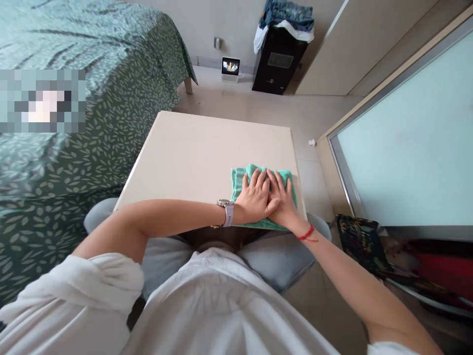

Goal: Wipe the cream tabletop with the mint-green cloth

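Observation:
A folded green cloth (239, 183) lies at the near right corner of a cream-coloured table (207, 153). My left hand (256, 196), with a watch at the wrist, rests palm down on the cloth, its fingers spread and pointing away from me. Beside it and partly under its thumb, my right hand (284, 201) is also flat on the cloth, fingers apart. A red string circles the right wrist. The two hands touch and cover much of the cloth's middle.
A bed with a green leaf-patterned cover (148, 64) stands at the left. Beyond the table are a small screen (230, 69) on the floor and a black cabinet (277, 61) with clothes (288, 15) on top. A frosted panel (414, 128) is at the right.

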### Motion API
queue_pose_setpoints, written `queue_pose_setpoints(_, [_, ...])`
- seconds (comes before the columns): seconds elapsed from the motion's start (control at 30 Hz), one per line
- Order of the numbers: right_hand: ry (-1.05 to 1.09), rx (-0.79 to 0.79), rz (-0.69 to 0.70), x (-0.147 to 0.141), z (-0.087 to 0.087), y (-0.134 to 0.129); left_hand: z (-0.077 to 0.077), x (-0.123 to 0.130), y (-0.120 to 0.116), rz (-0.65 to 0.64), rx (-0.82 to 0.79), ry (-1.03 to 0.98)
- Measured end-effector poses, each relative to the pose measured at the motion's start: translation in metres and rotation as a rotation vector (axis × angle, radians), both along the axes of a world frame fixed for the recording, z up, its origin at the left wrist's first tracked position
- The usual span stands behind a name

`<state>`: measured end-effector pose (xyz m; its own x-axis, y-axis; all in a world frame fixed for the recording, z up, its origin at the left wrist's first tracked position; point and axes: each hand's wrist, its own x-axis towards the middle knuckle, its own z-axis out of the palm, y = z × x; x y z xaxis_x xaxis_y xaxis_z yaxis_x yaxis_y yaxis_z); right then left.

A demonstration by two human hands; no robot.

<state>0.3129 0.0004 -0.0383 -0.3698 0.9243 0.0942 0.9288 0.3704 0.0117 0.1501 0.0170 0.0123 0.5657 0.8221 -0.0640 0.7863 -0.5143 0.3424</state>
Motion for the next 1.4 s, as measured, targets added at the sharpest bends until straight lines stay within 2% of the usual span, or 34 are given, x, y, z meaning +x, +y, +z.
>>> queue_pose_setpoints(0.13, [-0.014, 0.016, -0.001, 0.009, -0.003, -0.039, -0.005, 0.003, -0.03, -0.095, 0.006, -0.027])
queue_pose_setpoints(0.2, [-0.016, -0.007, -0.014, 0.012, -0.003, -0.039, -0.009, 0.007, -0.03, -0.111, 0.02, -0.037])
queue_pose_setpoints(0.27, [-0.017, -0.048, -0.03, 0.017, -0.002, -0.022, -0.011, 0.013, -0.017, -0.093, 0.016, -0.039])
queue_pose_setpoints(0.37, [-0.002, -0.085, -0.046, 0.028, 0.001, 0.029, -0.013, 0.026, 0.027, -0.034, 0.024, -0.067])
queue_pose_setpoints(0.53, [0.018, -0.097, -0.074, 0.047, 0.009, 0.142, -0.012, 0.05, 0.13, 0.004, 0.107, -0.116])
queue_pose_setpoints(0.63, [0.017, -0.123, -0.118, 0.051, 0.013, 0.197, -0.01, 0.058, 0.182, 0.012, 0.118, -0.116])
queue_pose_setpoints(0.73, [0.047, -0.127, -0.165, 0.052, 0.018, 0.231, -0.009, 0.063, 0.22, 0.005, 0.135, -0.113])
queue_pose_setpoints(0.87, [0.084, -0.156, -0.22, 0.051, 0.027, 0.253, -0.008, 0.071, 0.248, 0.003, 0.149, -0.112])
queue_pose_setpoints(1.03, [0.123, -0.13, -0.233, 0.054, 0.026, 0.262, -0.007, 0.074, 0.26, 0.01, 0.133, -0.112])
queue_pose_setpoints(1.2, [0.121, -0.097, -0.297, 0.059, 0.007, 0.259, -0.009, 0.07, 0.25, -0.028, 0.156, -0.124])
queue_pose_setpoints(1.3, [0.207, -0.052, -0.284, 0.066, -0.006, 0.245, -0.011, 0.066, 0.236, -0.082, 0.168, -0.136])
queue_pose_setpoints(1.4, [0.255, -0.017, -0.26, 0.071, -0.015, 0.217, -0.013, 0.064, 0.214, -0.142, 0.161, -0.119])
